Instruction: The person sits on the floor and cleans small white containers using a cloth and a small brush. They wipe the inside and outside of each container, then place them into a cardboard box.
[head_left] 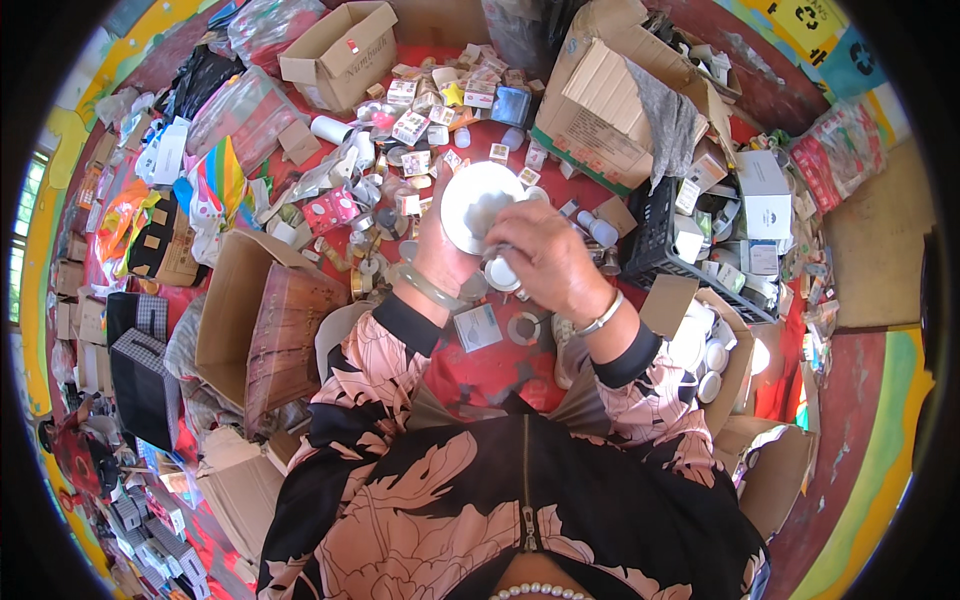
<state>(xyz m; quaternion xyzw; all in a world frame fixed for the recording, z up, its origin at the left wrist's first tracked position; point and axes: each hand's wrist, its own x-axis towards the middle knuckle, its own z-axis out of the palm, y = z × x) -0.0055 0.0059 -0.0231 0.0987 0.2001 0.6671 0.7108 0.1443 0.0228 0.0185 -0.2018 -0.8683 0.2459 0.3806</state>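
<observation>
A white round hollow container (pixel 481 208), like a tub or jar, is held up with its mouth facing me. My left hand (pixel 440 243) is wrapped round its left side, a pale bangle on that wrist. At the container's lower right rim are the bent, pinched fingers of my right hand (pixel 550 252); what they grip, if anything, is hidden. Just below those fingers shows a smaller white round piece (pixel 503 273); whether the hand touches it I cannot tell. Beneath both hands, a white flat box (pixel 478 328) and a ring-shaped roll (pixel 523 328) lie on the red floor.
Small boxes, jars and rolls (pixel 410 128) are heaped ahead. Large open cartons stand at the back left (pixel 340 60), back right (pixel 610 110) and left (pixel 240 330). To the right are a black crate (pixel 660 255) and a carton of white round lids (pixel 740 330).
</observation>
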